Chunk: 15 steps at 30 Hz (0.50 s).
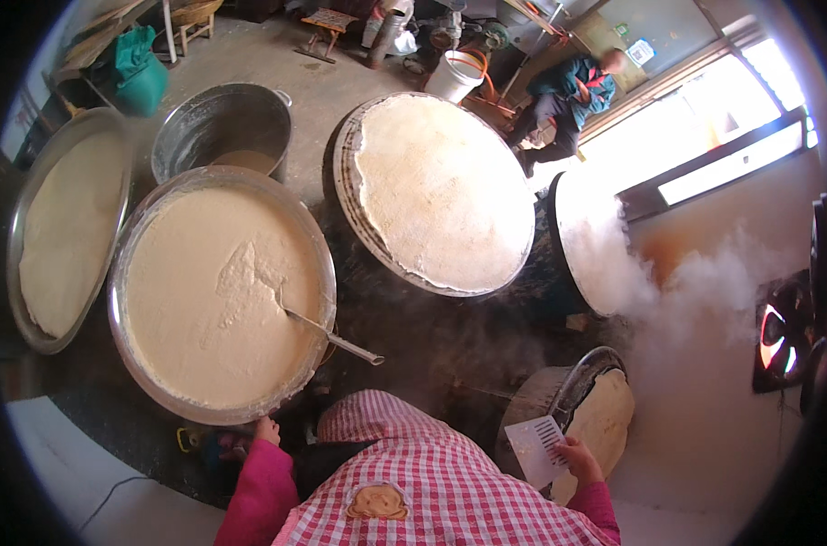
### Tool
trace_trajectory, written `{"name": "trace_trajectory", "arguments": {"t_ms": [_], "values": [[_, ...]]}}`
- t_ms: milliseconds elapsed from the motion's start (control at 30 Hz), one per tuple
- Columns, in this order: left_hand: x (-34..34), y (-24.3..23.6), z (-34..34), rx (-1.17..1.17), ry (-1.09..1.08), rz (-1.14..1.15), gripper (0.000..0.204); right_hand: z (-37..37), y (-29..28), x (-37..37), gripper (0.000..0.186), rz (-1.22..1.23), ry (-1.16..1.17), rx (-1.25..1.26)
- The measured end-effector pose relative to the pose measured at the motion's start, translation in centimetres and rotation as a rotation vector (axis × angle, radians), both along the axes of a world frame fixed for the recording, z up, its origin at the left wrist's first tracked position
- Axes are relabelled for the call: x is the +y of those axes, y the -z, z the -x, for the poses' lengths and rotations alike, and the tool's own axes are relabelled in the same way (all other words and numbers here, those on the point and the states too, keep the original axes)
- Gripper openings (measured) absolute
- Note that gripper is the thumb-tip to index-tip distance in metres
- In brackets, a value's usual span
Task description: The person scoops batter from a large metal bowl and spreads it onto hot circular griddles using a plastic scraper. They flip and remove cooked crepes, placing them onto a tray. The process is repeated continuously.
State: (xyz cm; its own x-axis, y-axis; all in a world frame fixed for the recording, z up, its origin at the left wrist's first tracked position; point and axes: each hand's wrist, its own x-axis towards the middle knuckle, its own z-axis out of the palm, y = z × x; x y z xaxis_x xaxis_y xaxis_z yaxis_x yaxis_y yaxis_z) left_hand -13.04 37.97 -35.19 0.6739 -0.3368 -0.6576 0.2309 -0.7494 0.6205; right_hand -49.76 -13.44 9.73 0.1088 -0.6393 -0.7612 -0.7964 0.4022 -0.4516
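Note:
My left hand is at the near rim of a large steel bowl of pale batter, its fingers curled on the rim. A metal ladle stands in that batter, its handle leaning over the right edge. At the lower right, my right hand grips a flat white slotted scraper. It is beside a round pan with a pale, thin sheet of batter on it. In front of me, a large round griddle carries a pale crepe-like sheet.
An oval batter tub stands left, a deep pot behind the bowl. Steam rises around another round griddle at right, near a wall fan. A person sits at the back by a bright opening; a white bucket stands nearby.

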Motion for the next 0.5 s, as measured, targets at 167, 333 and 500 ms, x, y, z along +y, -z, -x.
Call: {"name": "trace_trajectory", "arguments": {"t_ms": [167,333,500], "values": [[-0.4,3.8,-0.5,0.075,0.112,-0.101,0.031,3.7,-2.0,4.3,0.016,-0.030,0.043,0.213],[-0.1,5.5,-0.7,-0.085,-0.457,0.260,0.028,6.3,-1.6,7.2,0.019,-0.040,-0.013,0.384],[-1.3,4.2,-1.5,0.621,-1.337,0.418,0.031,8.5,-1.8,9.1,0.015,-0.037,-0.135,0.445]]}}
